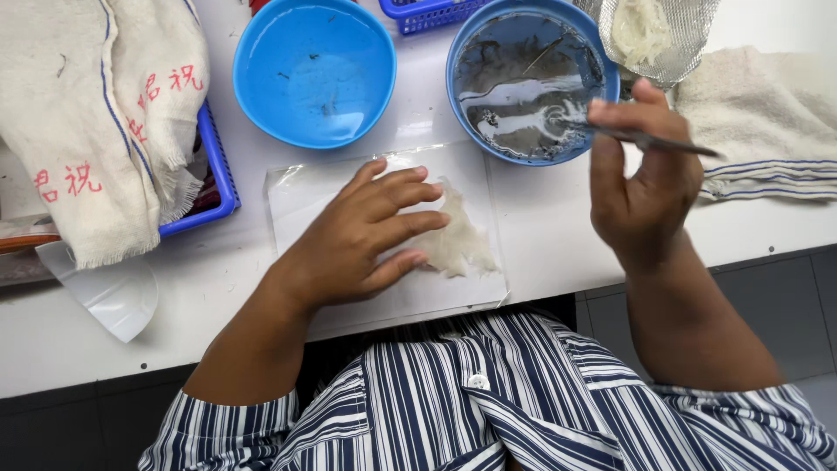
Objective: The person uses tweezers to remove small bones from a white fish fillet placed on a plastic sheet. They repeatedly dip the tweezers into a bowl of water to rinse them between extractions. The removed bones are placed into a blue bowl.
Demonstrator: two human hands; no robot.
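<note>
Pressing pale nest piece (pixel 458 240), left hand (pixel 366 235), tweezers (pixel 649 139) probably pinched, right hand (pixel 641 187)

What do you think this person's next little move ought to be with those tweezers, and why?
Probably bring the tweezers back down to the pale translucent piece. The right hand holds them with their tip over the right-hand blue bowl of murky water, while the left hand lies flat on the piece on the clear sheet, seemingly steadying it for more picking.

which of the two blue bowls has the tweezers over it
The right blue bowl, holding murky grey water with debris. The right hand holds the tweezers at its rim. The left blue bowl is nearly clear.
</note>
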